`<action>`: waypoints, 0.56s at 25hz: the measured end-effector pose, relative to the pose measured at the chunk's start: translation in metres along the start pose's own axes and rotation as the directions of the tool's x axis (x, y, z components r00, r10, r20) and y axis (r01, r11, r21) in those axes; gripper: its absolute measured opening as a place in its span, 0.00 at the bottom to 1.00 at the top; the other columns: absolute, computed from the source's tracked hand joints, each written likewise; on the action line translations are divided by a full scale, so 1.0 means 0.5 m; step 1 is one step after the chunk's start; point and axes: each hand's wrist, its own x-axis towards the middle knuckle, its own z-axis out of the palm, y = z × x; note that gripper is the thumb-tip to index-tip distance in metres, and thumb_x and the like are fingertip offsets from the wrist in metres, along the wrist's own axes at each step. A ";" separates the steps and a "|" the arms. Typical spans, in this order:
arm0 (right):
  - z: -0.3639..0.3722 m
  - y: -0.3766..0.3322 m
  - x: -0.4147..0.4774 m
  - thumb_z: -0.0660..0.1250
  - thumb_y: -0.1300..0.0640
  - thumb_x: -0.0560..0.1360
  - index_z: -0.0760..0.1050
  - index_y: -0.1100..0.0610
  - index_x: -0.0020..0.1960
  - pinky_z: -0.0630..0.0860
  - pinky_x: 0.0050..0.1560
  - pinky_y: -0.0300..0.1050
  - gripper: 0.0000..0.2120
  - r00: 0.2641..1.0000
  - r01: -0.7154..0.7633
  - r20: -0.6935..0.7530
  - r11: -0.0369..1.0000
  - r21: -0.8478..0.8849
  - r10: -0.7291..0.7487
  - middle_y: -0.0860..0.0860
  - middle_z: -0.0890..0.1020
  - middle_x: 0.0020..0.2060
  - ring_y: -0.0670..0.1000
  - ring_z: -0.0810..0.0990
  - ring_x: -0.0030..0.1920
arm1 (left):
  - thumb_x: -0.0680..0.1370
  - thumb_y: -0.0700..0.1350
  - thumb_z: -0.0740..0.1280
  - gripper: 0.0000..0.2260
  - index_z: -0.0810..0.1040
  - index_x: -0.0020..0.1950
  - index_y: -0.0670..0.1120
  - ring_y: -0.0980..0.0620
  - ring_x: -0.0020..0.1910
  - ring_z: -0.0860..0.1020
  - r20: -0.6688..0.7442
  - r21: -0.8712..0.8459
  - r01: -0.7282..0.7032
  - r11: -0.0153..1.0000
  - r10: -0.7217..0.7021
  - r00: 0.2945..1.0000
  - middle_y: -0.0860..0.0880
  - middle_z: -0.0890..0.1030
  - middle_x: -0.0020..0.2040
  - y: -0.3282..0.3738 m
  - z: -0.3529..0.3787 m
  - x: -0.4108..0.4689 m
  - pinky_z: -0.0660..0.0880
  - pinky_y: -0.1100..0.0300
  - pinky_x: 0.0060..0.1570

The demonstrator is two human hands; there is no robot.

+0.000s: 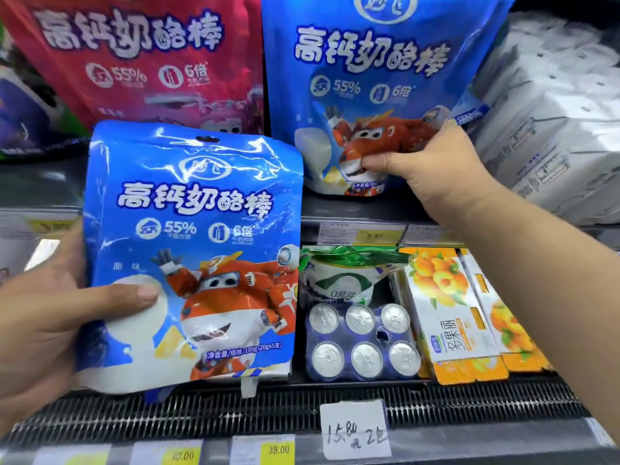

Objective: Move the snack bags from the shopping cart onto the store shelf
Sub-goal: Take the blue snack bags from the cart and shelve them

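Observation:
My left hand [43, 317] grips a blue snack bag [201, 236] with an orange cartoon plane, holding it upright in front of the shelves, thumb across its lower left front. My right hand [432, 162] pinches the lower right part of a second, matching blue snack bag [375, 62], which stands upright on the upper shelf [352, 213]. A red snack bag [141, 55] of the same kind stands to its left on that shelf. The shopping cart is out of view.
White packs [550, 122] fill the upper shelf's right side. Below sit a six-pack of cans [362, 344], a green-white pouch [339, 276] and orange fruit cartons [449, 313]. Price tags [355, 427] line the shelf edges above a black grille [469, 404].

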 end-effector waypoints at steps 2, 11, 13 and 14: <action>0.001 -0.007 0.015 0.78 0.71 0.62 0.74 0.70 0.61 0.81 0.52 0.45 0.29 0.999 0.010 -0.031 0.999 -0.043 -0.011 0.58 0.84 0.51 0.52 0.85 0.51 | 0.55 0.54 0.87 0.53 0.67 0.76 0.57 0.47 0.67 0.78 0.050 -0.033 0.051 0.998 -0.049 0.998 0.52 0.78 0.70 0.072 0.041 -0.003 0.76 0.46 0.58; 0.003 0.007 0.049 0.78 0.66 0.65 0.75 0.64 0.62 0.80 0.56 0.43 0.27 0.996 0.059 -0.066 0.995 -0.083 -0.065 0.52 0.84 0.52 0.47 0.85 0.52 | 0.64 0.26 0.63 0.34 0.80 0.60 0.58 0.47 0.39 0.87 -0.028 -0.549 0.119 0.827 -0.161 0.987 0.50 0.88 0.49 0.253 0.192 -0.036 0.83 0.52 0.31; -0.003 0.007 0.035 0.78 0.65 0.66 0.74 0.63 0.63 0.80 0.58 0.45 0.28 0.999 0.032 -0.041 0.997 -0.067 -0.035 0.54 0.84 0.54 0.49 0.84 0.54 | 0.64 0.28 0.64 0.34 0.81 0.60 0.60 0.44 0.43 0.87 0.017 -0.577 0.149 0.803 -0.171 0.985 0.48 0.88 0.52 0.254 0.202 -0.043 0.83 0.45 0.35; -0.008 0.006 0.027 0.78 0.64 0.65 0.74 0.62 0.63 0.80 0.58 0.47 0.28 0.999 0.015 -0.043 0.997 -0.070 -0.019 0.53 0.84 0.54 0.49 0.84 0.54 | 0.64 0.28 0.64 0.34 0.82 0.59 0.61 0.43 0.44 0.87 0.034 -0.596 0.153 0.788 -0.165 0.986 0.47 0.87 0.53 0.259 0.210 -0.045 0.83 0.43 0.36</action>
